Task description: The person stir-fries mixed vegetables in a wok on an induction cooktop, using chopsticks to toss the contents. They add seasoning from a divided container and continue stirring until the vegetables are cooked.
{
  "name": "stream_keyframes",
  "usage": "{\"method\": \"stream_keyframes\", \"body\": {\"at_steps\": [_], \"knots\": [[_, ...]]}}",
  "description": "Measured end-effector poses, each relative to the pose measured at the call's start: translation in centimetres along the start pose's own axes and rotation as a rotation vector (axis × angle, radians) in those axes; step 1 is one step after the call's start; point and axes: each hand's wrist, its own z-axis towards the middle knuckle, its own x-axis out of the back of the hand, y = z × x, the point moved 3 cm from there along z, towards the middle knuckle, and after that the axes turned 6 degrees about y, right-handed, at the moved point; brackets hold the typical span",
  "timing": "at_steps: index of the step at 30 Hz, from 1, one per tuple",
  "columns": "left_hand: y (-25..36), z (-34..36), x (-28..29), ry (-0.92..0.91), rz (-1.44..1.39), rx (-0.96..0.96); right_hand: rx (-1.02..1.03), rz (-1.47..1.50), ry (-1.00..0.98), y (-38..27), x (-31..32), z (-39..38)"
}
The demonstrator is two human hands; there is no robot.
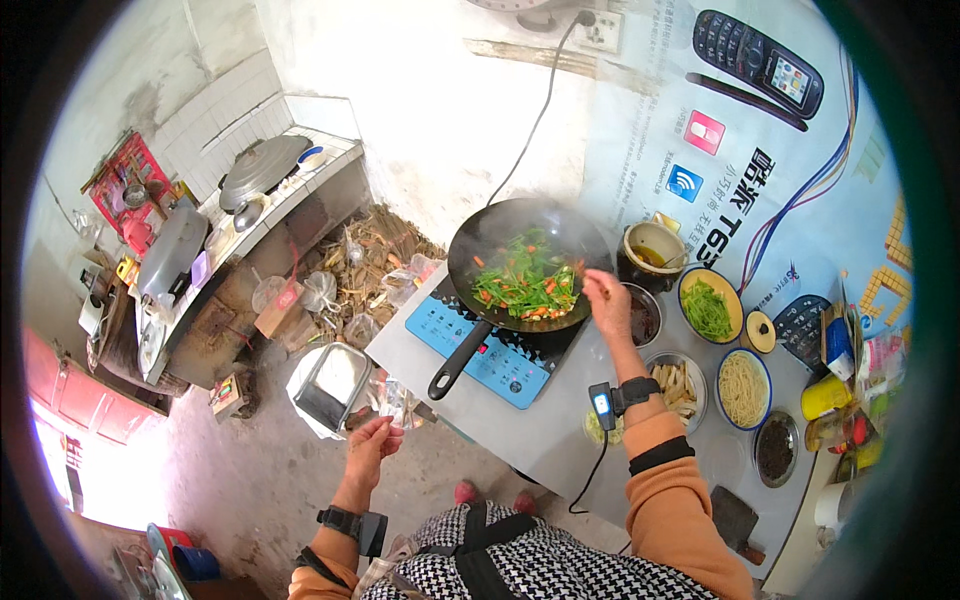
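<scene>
A black wok [480, 225] with a long handle sits on a blue-topped induction cooker [505, 375]. Chopped green vegetables [530, 270] with orange-red pieces steam inside it. My right hand [608, 305] is over the wok's right rim, fingertips pinched together toward the food; whatever is between them is too small to make out. Lower and to the left, away from the table's edge, my left hand [370, 447] grips a small clear plastic bag [393, 403] between thumb and fingers. The bag's contents cannot be told.
Right of the wok stand a brown pot [650, 250], a bowl of cut greens [708, 305], noodles [744, 390] and a plate of pale strips [677, 390]. A cleaver [735, 520] lies at the near right edge. A lined bin [335, 383] stands on the floor.
</scene>
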Motion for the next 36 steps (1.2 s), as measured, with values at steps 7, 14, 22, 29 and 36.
{"method": "stream_keyframes", "body": {"at_steps": [7, 14, 22, 29, 36], "knots": [[0.3, -0.1, 0.8, 0.056, 0.008, 0.018, 0.027, 0.118, 0.082, 0.2, -2.2, 1.5], [0.1, 0.0, 1.6, 0.067, 0.002, 0.008, -0.091, 0.249, -0.035, 0.1, -4.3, 2.4], [0.0, 0.3, 1.9, 0.060, 0.001, 0.000, -0.072, 0.201, -0.397, -2.1, -4.9, 1.2], [-0.2, 0.6, 1.8, 0.087, -0.025, 0.008, -0.169, 0.239, -0.315, -2.6, -1.0, -1.2], [-0.2, -0.2, 2.3, 0.117, -0.065, -0.020, -0.154, 0.076, -0.118, -1.3, 3.9, 0.9]]}}
